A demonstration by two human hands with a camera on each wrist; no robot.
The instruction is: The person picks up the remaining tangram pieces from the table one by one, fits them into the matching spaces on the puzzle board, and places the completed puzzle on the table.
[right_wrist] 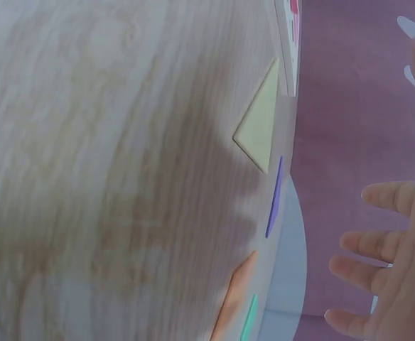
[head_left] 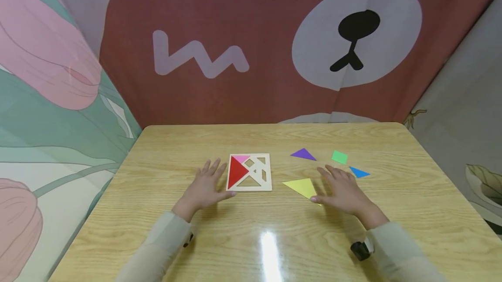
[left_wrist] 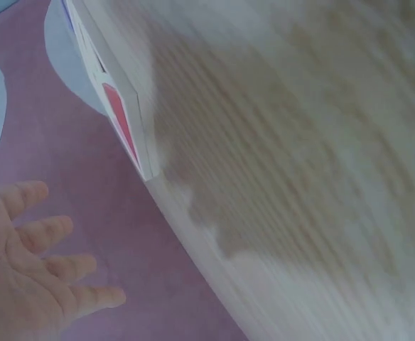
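A white tangram frame [head_left: 268,181] lies on the table, a red triangle [head_left: 237,171] and a pink piece [head_left: 241,158] set in its recesses. At its left edge is my left hand [head_left: 204,186], fingers spread and holding nothing. My right hand [head_left: 340,189] hovers with fingers extended over the right end of a yellow triangle [head_left: 300,186]. Its palm and fingers are empty in the right wrist view. An orange piece [right_wrist: 234,298] shows there too, hidden by the hand in the head view. Beyond the right hand lie a purple triangle [head_left: 303,154], a green piece [head_left: 339,157] and a blue triangle [head_left: 358,172].
The wooden table [head_left: 188,142] has rounded far corners. A red-brown cloth [head_left: 196,99] with a printed animal face hangs right behind its far edge. A bright light reflection [head_left: 269,251] lies on the tabletop between the forearms.
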